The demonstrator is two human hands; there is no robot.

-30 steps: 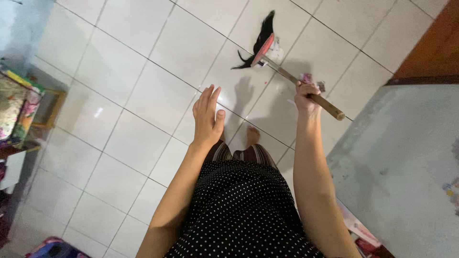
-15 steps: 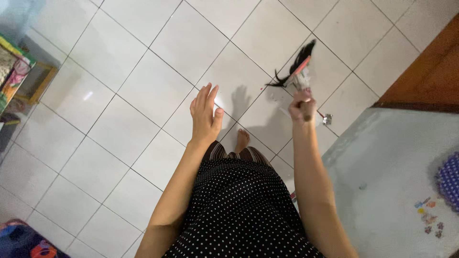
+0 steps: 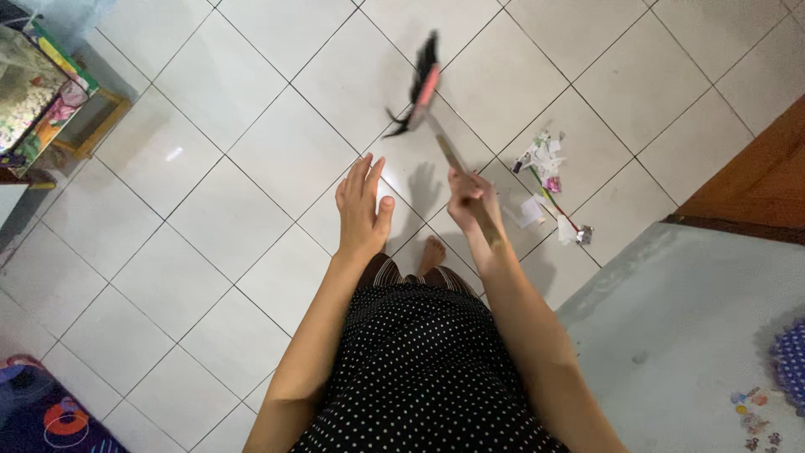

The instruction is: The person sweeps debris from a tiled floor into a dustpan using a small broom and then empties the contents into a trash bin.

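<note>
One litter pile [image 3: 549, 189] left unswept; my right hand [image 3: 471, 200] clenches wooden-handled broom w/ black bristles [image 3: 423, 84], far-left of it. Left hand [image 3: 362, 210] open, empty.

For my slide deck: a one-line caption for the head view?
Right hand grips a broom over white tiles beside paper scraps; left hand spread open.

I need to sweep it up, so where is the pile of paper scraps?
In the head view, the pile of paper scraps lies on the white tiled floor, right of the broom and right hand.
</note>
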